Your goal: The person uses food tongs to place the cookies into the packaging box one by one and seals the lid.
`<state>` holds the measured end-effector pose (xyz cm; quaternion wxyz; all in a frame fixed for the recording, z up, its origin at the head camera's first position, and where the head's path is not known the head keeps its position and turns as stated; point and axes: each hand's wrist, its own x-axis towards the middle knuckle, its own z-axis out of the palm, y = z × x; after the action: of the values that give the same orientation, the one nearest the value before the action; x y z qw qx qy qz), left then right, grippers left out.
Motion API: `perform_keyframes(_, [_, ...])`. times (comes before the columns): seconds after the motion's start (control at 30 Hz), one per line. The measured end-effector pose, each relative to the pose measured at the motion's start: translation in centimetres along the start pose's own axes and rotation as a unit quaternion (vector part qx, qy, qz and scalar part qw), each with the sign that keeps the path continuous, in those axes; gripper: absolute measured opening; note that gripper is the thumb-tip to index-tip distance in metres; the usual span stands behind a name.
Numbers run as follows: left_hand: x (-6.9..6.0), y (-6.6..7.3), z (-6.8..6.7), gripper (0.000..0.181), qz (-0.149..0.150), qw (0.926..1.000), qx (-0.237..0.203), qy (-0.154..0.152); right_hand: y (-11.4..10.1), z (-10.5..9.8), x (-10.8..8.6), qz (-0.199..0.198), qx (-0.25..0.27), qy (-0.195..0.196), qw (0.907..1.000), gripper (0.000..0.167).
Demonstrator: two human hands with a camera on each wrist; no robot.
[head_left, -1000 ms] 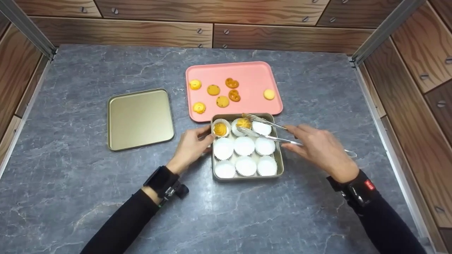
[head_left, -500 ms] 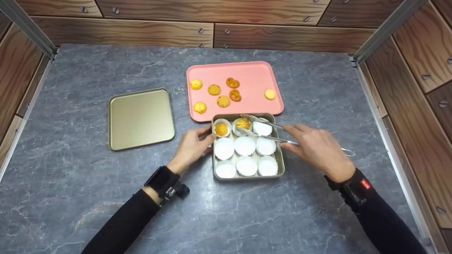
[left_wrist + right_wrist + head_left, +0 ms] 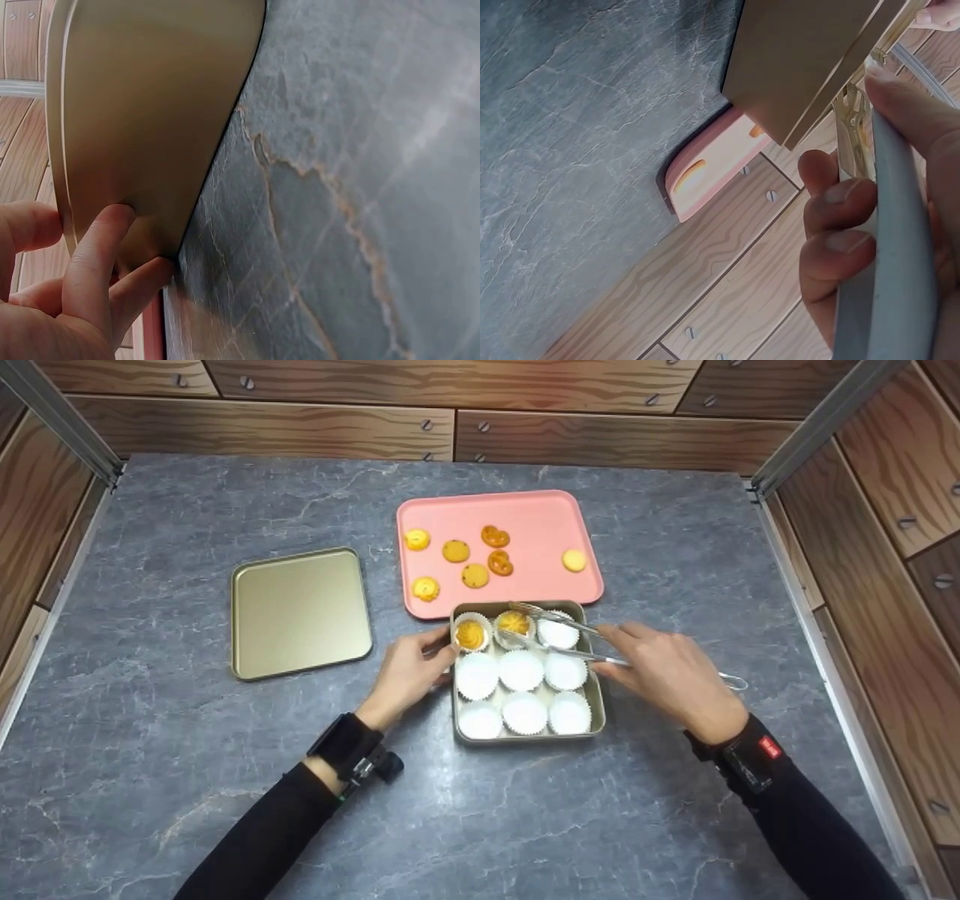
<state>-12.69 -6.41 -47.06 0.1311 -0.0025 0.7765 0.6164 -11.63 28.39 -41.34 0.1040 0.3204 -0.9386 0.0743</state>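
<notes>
1. The fingers of our right hand (image 3: 667, 679) clasp the tongs (image 3: 898, 247).
2. Leftward of them, the piped cookie (image 3: 513, 622) sits between the tongs' tips, in the tin's (image 3: 528, 740) back middle cup (image 3: 516, 646).
3. Our left hand (image 3: 409, 669), nearer, pinches the tin's rim.

Smooth, shiny metal tongs (image 3: 900, 262) slant across the middle of the frame above a tin (image 3: 528, 739) of metal with a satin, gold-toned finish. Inside it, cups (image 3: 520, 670) of pleated, matt paper surround cookies (image 3: 470, 636) with ridged surfaces. At left, the lid (image 3: 300, 615) shows the same smooth metal and soft sheen. At top center, a tray (image 3: 540, 525) looks like smooth, matt plastic beneath glossy pretzels (image 3: 495, 542). The tabletop (image 3: 150, 660) has a smooth, veined, marble-like finish, glossy at lower center. Wood-grained panels (image 3: 262, 431) line the top and sides, with dull metal rails (image 3: 821, 424) at the upper corners. Matt cloth sleeves (image 3: 259, 829) enter from the lower left and lower right.
</notes>
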Motion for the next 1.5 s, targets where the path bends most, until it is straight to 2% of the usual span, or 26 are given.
perform_keyframes(0.23, [0.0,0.2,0.1,0.053,-0.013,0.9998,-0.011,-0.01,0.0,-0.1,0.0,0.017,0.003,-0.02,0.9997,0.06])
perform_keyframes(0.57, [0.0,0.1,0.1,0.052,-0.004,1.0,-0.006,-0.006,0.2,-0.4,-0.2,0.032,0.027,-0.028,0.9987,0.059])
perform_keyframes(0.67, [0.0,0.1,0.0,0.052,-0.006,0.9999,-0.009,-0.006,0.4,-0.8,-0.6,0.044,0.054,-0.015,0.9975,0.057])
perform_keyframes(0.87, [-0.1,0.0,-0.1,0.051,0.0,1.0,-0.009,0.002,1.9,-1.7,-0.9,0.072,0.1,0.036,0.9917,0.051])
perform_keyframes(1.17, [-0.1,0.1,-0.2,0.052,-0.006,1.0,0.0,0.001,4.9,-0.8,-0.7,0.146,0.073,0.062,0.9847,0.048])
perform_keyframes(1.5, [0.0,0.1,0.0,0.051,0.001,1.0,0.005,0.003,6.9,1.2,0.2,0.196,0.048,0.049,0.9783,0.044])
